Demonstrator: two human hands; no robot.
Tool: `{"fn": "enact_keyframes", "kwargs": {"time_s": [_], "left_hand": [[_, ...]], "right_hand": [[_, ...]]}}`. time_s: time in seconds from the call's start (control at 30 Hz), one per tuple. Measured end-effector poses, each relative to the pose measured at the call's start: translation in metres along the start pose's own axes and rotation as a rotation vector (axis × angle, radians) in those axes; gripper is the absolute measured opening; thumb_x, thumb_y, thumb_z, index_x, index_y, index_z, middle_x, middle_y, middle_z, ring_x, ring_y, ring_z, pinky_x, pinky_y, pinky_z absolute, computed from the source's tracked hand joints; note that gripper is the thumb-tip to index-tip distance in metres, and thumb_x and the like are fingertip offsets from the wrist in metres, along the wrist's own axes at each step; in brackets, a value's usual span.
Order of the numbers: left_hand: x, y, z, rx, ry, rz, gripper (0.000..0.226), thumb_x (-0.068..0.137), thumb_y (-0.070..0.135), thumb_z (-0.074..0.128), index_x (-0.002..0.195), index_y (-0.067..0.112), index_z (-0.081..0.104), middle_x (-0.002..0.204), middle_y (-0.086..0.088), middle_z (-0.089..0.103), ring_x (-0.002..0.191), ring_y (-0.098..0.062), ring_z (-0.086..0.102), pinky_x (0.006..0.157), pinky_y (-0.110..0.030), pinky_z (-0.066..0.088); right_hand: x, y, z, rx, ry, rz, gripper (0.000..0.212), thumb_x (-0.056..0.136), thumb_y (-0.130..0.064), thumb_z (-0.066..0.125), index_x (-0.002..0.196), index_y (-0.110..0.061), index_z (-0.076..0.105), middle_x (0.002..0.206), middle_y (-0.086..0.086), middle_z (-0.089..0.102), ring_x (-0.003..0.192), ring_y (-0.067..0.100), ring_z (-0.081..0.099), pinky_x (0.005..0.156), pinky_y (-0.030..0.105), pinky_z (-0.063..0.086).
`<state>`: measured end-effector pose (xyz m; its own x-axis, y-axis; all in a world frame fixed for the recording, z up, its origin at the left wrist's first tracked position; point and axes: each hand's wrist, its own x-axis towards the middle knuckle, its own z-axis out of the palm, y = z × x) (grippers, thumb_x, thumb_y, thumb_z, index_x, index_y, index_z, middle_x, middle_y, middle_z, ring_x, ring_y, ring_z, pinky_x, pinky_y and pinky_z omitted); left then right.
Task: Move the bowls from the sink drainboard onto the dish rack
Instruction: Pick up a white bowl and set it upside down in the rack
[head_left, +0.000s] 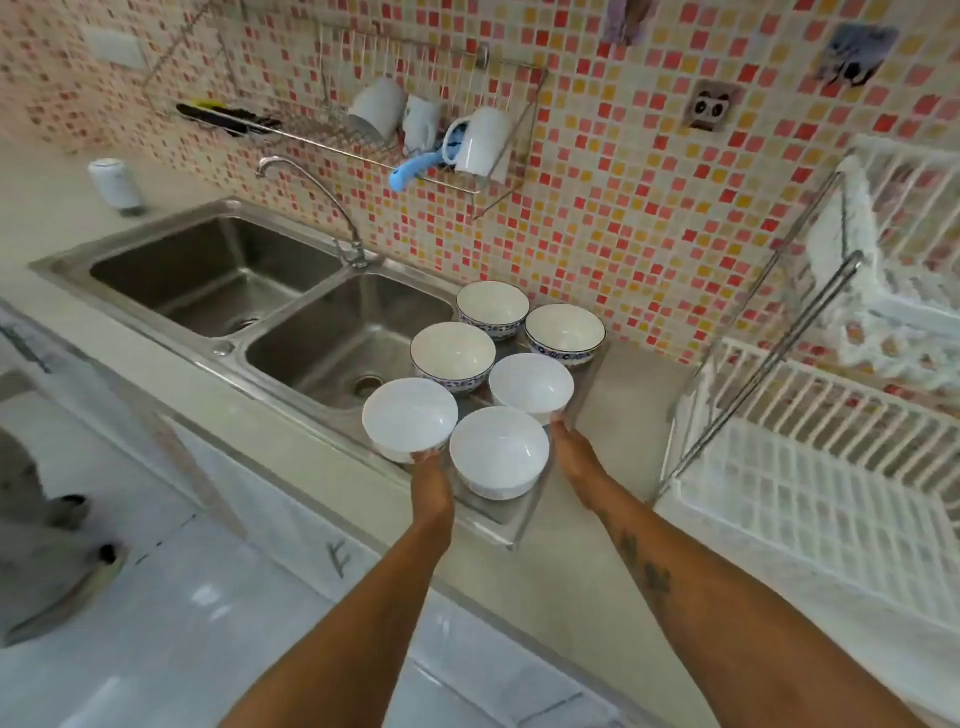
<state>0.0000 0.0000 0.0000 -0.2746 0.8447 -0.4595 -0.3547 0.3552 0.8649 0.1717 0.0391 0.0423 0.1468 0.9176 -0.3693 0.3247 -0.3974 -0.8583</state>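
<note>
Grasping one plain white bowl (410, 418) per hand, left hand (430, 480) and right hand (574, 451) on another (531, 388), required level lifts off the drainboard (511, 512) toward the dish rack (810, 499).

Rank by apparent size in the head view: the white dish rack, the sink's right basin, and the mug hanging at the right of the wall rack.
1. White dish rack
2. Right basin
3. Mug

The rack's nearness exaggerates its lead.
</note>
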Motion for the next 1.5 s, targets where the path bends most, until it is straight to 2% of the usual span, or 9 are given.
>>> {"fn": "enact_keyframes", "kwargs": {"time_s": [0.13,0.27,0.67,0.87,1.07,1.13,1.23,1.33,1.5], "left_hand": [[-0.002,-0.004,0.017,-0.114,-0.014,-0.002,0.039,0.100,0.033,0.039,0.134,0.020,0.054,0.139,-0.025,0.050,0.131,-0.045,0.044,0.113,-0.053,0.032],[0.002,-0.013,0.027,-0.170,-0.036,0.028,0.037,0.098,0.028,0.039,0.132,0.026,0.052,0.138,-0.005,0.056,0.125,-0.027,0.052,0.096,-0.036,0.043],[-0.006,-0.014,0.032,-0.216,-0.029,0.041,0.042,0.102,0.021,0.039,0.144,0.024,0.040,0.145,-0.009,0.047,0.132,-0.031,0.046,0.112,-0.045,0.037],[-0.029,0.010,0.035,-0.366,-0.073,0.024,0.029,0.098,0.032,0.045,0.121,0.035,0.062,0.129,-0.004,0.063,0.119,-0.028,0.059,0.105,-0.051,0.045],[-0.059,0.082,0.060,-0.544,-0.123,-0.025,0.056,0.081,0.062,0.052,0.129,0.033,0.056,0.132,-0.005,0.062,0.122,-0.031,0.057,0.108,-0.055,0.041],[-0.078,0.121,0.068,-0.606,-0.161,-0.042,0.049,0.092,0.057,0.044,0.133,0.032,0.054,0.134,-0.004,0.062,0.123,-0.029,0.057,0.108,-0.051,0.041],[-0.107,0.178,0.080,-0.589,-0.369,-0.123,0.043,0.100,0.050,0.034,0.135,0.029,0.049,0.137,-0.005,0.057,0.122,-0.027,0.056,0.106,-0.045,0.044],[-0.142,0.228,0.084,-0.425,-0.689,-0.163,0.039,0.104,0.036,0.034,0.132,0.016,0.053,0.148,-0.008,0.046,0.103,-0.021,0.061,0.081,-0.035,0.057],[-0.183,0.267,0.102,-0.218,-1.273,-0.208,0.050,0.093,0.053,0.047,0.136,0.029,0.054,0.135,-0.013,0.059,0.118,-0.040,0.058,0.089,-0.059,0.052]], "right_hand": [[0.007,0.012,0.008,0.148,-0.023,0.052,0.055,0.098,-0.050,0.033,0.132,-0.012,0.054,0.134,0.010,0.057,0.114,0.022,0.053,0.097,0.032,0.041],[0.014,0.020,0.017,0.222,-0.027,0.094,0.053,0.097,-0.049,0.037,0.135,-0.015,0.052,0.135,0.008,0.058,0.121,0.024,0.054,0.108,0.039,0.041],[0.010,0.025,0.025,0.262,0.021,0.082,0.048,0.097,-0.048,0.038,0.131,-0.017,0.053,0.125,0.005,0.060,0.117,0.024,0.056,0.104,0.040,0.044],[-0.014,0.012,0.027,0.309,0.190,-0.093,0.024,0.100,-0.032,0.039,0.101,-0.017,0.057,0.099,0.003,0.061,0.097,0.021,0.055,0.081,0.032,0.045],[-0.049,-0.049,0.009,0.331,0.352,-0.414,0.033,0.101,-0.027,0.039,0.124,-0.013,0.057,0.113,0.001,0.063,0.101,0.013,0.057,0.081,0.023,0.048],[-0.067,-0.082,-0.005,0.354,0.413,-0.526,0.032,0.102,-0.025,0.037,0.126,-0.020,0.057,0.118,-0.007,0.063,0.105,0.006,0.058,0.086,0.019,0.047],[-0.100,-0.131,-0.033,0.366,0.486,-0.671,0.031,0.103,-0.025,0.037,0.129,-0.029,0.052,0.122,-0.016,0.058,0.112,-0.005,0.053,0.090,0.008,0.043],[-0.135,-0.167,-0.065,0.419,0.588,-0.788,0.036,0.103,-0.023,0.037,0.137,-0.025,0.046,0.121,-0.027,0.048,0.110,-0.015,0.044,0.085,-0.002,0.036],[-0.185,-0.191,-0.111,0.430,0.776,-0.930,0.031,0.104,-0.022,0.034,0.129,-0.035,0.047,0.123,-0.026,0.051,0.109,-0.015,0.051,0.093,0.010,0.044]]}}
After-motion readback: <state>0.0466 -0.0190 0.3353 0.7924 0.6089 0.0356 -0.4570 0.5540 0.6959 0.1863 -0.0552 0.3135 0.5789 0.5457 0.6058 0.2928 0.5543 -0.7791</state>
